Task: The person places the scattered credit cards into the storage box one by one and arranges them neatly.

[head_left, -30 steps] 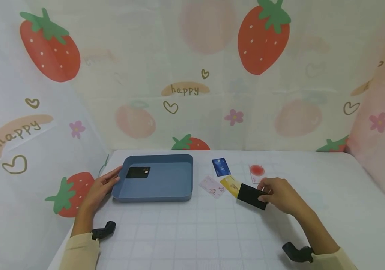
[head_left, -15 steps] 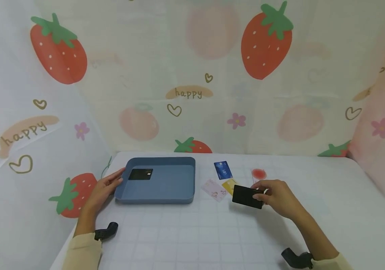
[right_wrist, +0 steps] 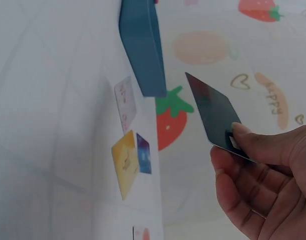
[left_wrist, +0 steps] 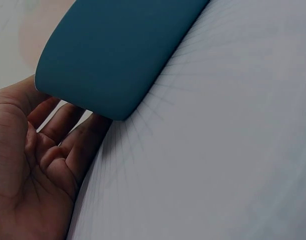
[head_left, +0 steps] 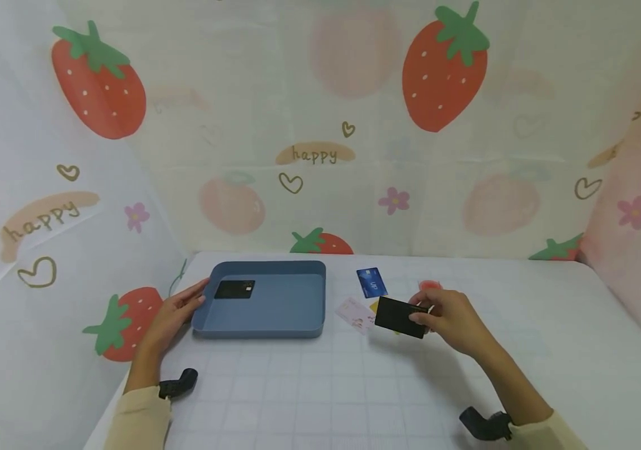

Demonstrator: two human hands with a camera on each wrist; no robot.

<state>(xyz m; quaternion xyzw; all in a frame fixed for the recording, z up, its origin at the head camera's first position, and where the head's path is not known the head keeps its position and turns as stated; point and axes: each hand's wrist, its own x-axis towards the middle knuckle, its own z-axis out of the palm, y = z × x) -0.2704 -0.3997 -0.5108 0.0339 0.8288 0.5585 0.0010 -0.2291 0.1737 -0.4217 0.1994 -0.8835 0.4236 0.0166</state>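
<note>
My right hand (head_left: 451, 319) pinches a black bank card (head_left: 398, 316) between thumb and fingers, raised above the table. In the right wrist view the card (right_wrist: 215, 117) is tilted, a pale chip showing beside the thumb. My left hand (head_left: 174, 317) touches the left side of a shallow blue tray (head_left: 275, 312), its fingers extended along the wall. Inside that tray lies another black card (head_left: 234, 289). The left wrist view has the hand (left_wrist: 48, 160) against the tray's rounded corner (left_wrist: 108, 65).
Right of the tray lie a blue card (head_left: 372, 282), a pale pink card (head_left: 355, 314) and a yellow card (right_wrist: 125, 165), mostly covered by the held card in the head view. A card with a red circle (head_left: 430, 285) is partly behind the right hand. Patterned curtains stand behind the white table.
My right hand has lifted the black card off the table and brought it left, over the yellow card. My left hand stays at the tray. The head view shifted slightly.
</note>
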